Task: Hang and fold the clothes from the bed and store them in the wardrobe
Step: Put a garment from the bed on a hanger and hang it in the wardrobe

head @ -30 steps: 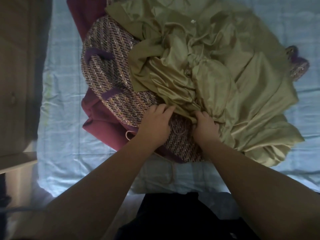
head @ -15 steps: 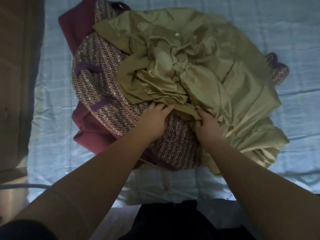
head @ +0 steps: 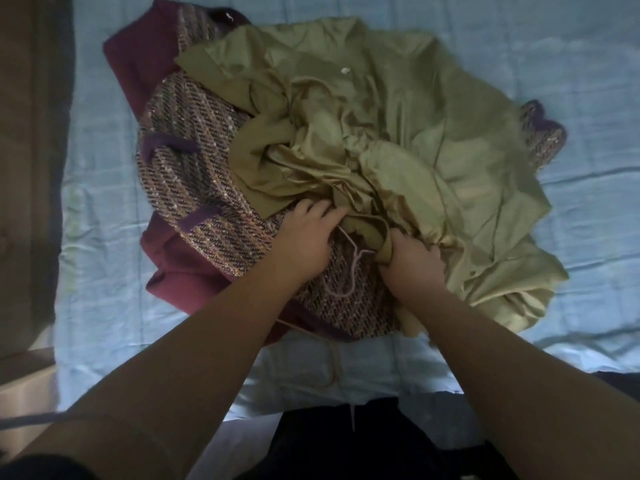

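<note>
A heap of clothes lies in the middle of the bed (head: 104,237), on a pale blue sheet, reaching from close to the near edge up toward the far one. On top is a shiny olive-green garment (head: 433,150), crumpled and spread over the right half of the heap. Under it lies a tweed jacket (head: 194,181) with purple trim, showing on the left side and poking out again at the far right. At the bottom a maroon garment (head: 180,258) sticks out along the left of the pile.

The person leans over the near edge with both arms stretched in. The left hand (head: 304,242) lies flat on the tweed jacket, its grip loose and holding nothing, and its fingers (head: 322,211) run straight up to the hem of the green cloth. The right hand (head: 414,268) is just beside it, its grip closed tight round a bunched fold of the olive-green garment. Between the two hands the hook of a pink hanger (head: 352,271) lies on the tweed; the rest of it runs under the green cloth.

A wooden cabinet (head: 31,168) stands along the bed's left edge.
</note>
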The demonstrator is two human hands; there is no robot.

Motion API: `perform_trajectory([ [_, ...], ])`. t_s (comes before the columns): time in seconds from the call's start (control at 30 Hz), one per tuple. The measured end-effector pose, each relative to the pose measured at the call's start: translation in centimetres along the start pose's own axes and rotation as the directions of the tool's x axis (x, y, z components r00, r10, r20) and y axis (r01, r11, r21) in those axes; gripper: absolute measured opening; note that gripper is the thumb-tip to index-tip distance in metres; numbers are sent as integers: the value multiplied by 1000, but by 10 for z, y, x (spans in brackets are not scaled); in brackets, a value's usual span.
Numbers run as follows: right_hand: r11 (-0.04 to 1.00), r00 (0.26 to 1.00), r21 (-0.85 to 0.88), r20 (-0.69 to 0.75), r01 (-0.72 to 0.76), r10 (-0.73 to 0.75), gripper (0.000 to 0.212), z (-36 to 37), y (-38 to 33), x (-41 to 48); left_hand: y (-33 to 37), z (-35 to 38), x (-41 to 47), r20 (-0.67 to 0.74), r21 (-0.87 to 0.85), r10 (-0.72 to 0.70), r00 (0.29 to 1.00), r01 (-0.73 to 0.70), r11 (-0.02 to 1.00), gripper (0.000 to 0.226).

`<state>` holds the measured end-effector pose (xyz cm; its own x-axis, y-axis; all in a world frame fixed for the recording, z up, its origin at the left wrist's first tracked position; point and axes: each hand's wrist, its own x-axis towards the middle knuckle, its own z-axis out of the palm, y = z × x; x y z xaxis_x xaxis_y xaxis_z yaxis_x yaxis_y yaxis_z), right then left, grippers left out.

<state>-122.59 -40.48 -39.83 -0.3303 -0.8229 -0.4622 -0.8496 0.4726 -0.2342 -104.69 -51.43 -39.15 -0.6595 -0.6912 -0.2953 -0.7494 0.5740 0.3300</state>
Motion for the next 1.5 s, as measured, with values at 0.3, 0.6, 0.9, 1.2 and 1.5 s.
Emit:
perform_trajectory([
  [0.3, 992, 969, 111, -247, 51, -22, 32, -174, 4, -51, 32, -140, 13, -109, -120, 95, 989, -108, 987, 67],
  [0.6, 972, 888, 173, -456, 157, -62, 19, -349, -5, -95, 90, -274, 4, -288, -134, 101, 952, -145, 980, 70],
  [0.9, 934, 732, 68, -642, 351, -228, 26, -482, 22, -126, 168, -393, -21, -476, -180, 39, 879, -141, 973, 69],
  [1.2, 852, 599, -19, -703, 524, -384, 19, -604, 66, -159, 234, -489, -51, -560, -306, -38, 828, -164, 938, 25],
  [1.5, 812, 626, -13, -630, 583, -459, 17, -611, 92, -166, 265, -491, -62, -577, -323, -62, 814, -158, 933, 18],
])
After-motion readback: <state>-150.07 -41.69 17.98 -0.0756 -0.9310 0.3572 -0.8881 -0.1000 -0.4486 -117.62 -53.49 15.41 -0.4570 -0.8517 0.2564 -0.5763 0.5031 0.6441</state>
